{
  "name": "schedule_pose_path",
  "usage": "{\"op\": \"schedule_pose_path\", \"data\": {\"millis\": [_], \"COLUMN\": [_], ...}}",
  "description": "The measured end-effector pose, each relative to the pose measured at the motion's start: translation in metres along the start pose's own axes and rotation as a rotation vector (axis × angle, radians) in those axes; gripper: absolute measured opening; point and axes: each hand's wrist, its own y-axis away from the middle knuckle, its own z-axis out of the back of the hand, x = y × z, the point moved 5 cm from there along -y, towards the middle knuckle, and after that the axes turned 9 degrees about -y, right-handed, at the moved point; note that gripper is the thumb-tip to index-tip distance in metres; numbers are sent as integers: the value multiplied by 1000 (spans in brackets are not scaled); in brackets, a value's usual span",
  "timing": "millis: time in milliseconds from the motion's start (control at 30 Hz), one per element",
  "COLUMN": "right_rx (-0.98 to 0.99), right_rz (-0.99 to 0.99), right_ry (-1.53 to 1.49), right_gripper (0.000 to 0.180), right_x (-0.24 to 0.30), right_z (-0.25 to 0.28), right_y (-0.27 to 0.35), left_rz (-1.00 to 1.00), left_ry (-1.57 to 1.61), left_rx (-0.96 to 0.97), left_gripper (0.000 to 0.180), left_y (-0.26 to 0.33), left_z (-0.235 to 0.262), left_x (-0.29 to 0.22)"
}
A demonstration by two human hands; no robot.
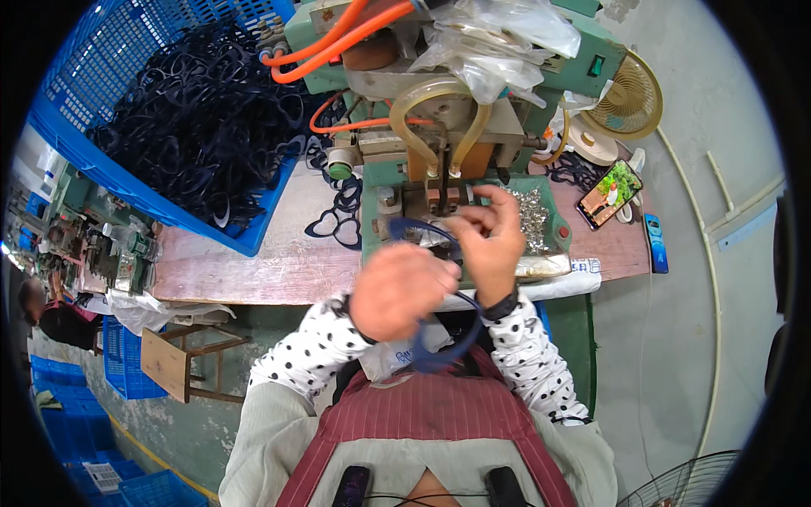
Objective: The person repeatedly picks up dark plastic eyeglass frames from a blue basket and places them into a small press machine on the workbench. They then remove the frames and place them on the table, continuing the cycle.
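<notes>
My left hand (399, 289) is closed around a dark blue plastic spectacle frame (439, 355), which curves down toward my chest and up past my fingers. My right hand (492, 237) is raised beside it, fingertips pinched together on something too small to make out, close to the frame's upper edge. Both hands hover just in front of a green bench machine (439, 127) with orange and clear hoses. A tray of small silver metal parts (534, 218) lies just right of my right hand.
A large blue crate (80, 139) heaped with dark spectacle frames (203, 118) fills the upper left. A few loose frames (338, 221) lie on the wooden bench. A phone (610, 194), a small fan (629, 97) and a wall stand to the right.
</notes>
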Motion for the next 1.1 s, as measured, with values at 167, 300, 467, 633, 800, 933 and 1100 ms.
{"op": "schedule_pose_path", "data": {"millis": [167, 300, 467, 633, 800, 933, 1100], "right_rx": [-170, -25, 159, 66, -169, -139, -275], "right_rz": [342, -39, 85, 117, 17, 192, -10], "right_ry": [789, 536, 1151, 930, 567, 750, 524], "right_gripper": [32, 30, 27, 16, 11, 12, 13], "right_x": [-26, -89, -59, -88, -90, -88, -93], "right_z": [85, 166, 146, 145, 154, 153, 157], "right_y": [-39, -42, -19, -32, -31, -28, -26], "left_rz": [-65, -77, -59, -78, -235, 937, 1987], "left_ry": [69, 98, 78, 36, -60, 7, 726], "left_rx": [78, 80, 57, 66, 141, -362, -50], "left_gripper": [39, 39, 37, 33, 47, 42, 57], "left_y": [11, 10, 11, 14, 24, 104, 210], "left_z": [-34, -36, -35, -38, -17, 0, -33], "left_x": [-4, -1, -2, -3, 4, 124, 220]}}
